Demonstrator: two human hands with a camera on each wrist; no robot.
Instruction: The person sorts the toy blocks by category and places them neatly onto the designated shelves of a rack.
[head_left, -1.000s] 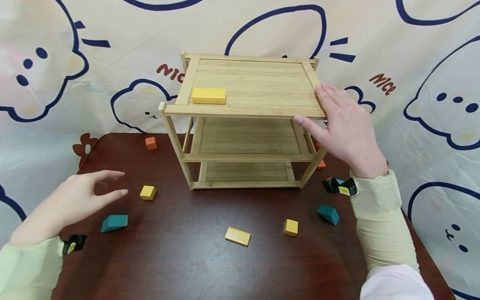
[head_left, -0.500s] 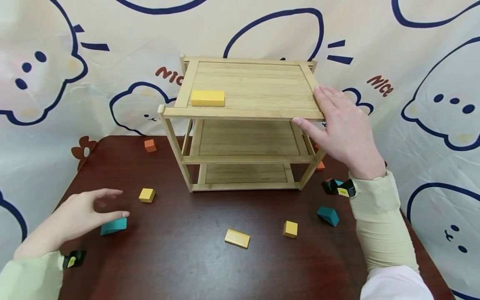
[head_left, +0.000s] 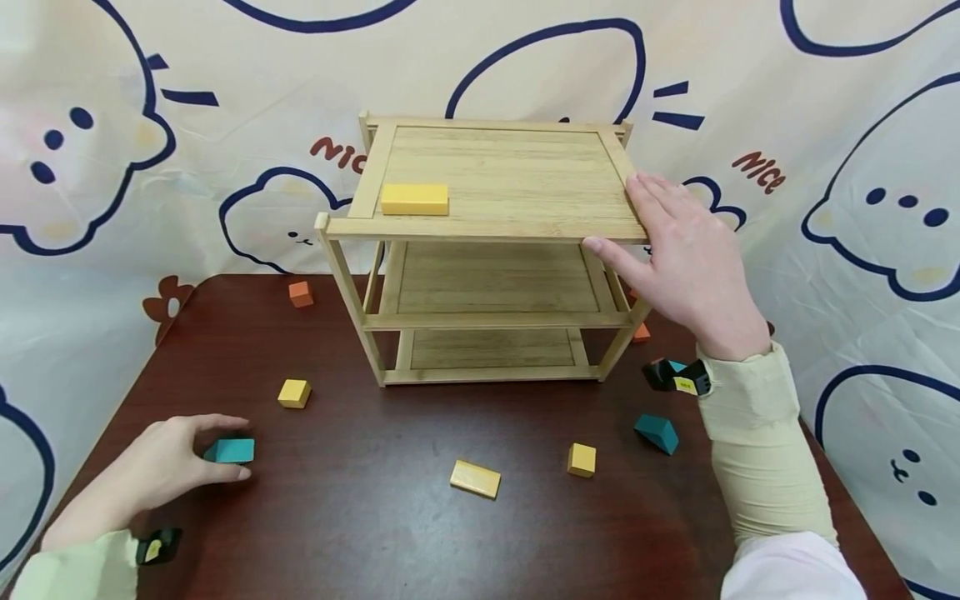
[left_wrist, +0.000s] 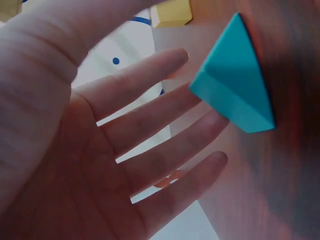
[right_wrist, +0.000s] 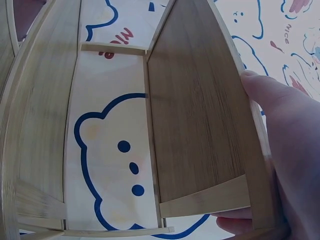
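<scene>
In the head view my left hand (head_left: 168,462) is low at the table's left, thumb and fingers apart on either side of a teal wedge block (head_left: 231,451). The left wrist view shows the fingers (left_wrist: 175,147) nearly straight, the block by their tips; whether they touch it I cannot tell. My right hand (head_left: 690,258) rests on the front right corner of a three-tier wooden shelf (head_left: 517,175), thumb at its front edge, fingers straight along its right side. A yellow rectangular block (head_left: 414,200) lies on the top tier, near its left end.
Yellow cubes (head_left: 295,393) lie left and right of the table's middle, with a flat yellow block (head_left: 476,479) between. Another teal wedge (head_left: 657,434) is at the right. An orange cube (head_left: 301,293) lies at the back left; other orange pieces (head_left: 640,333) show behind the shelf's right leg.
My left hand has come down toward the near side of the table, from above the teal wedge to around it. The right hand stays on the shelf corner.
</scene>
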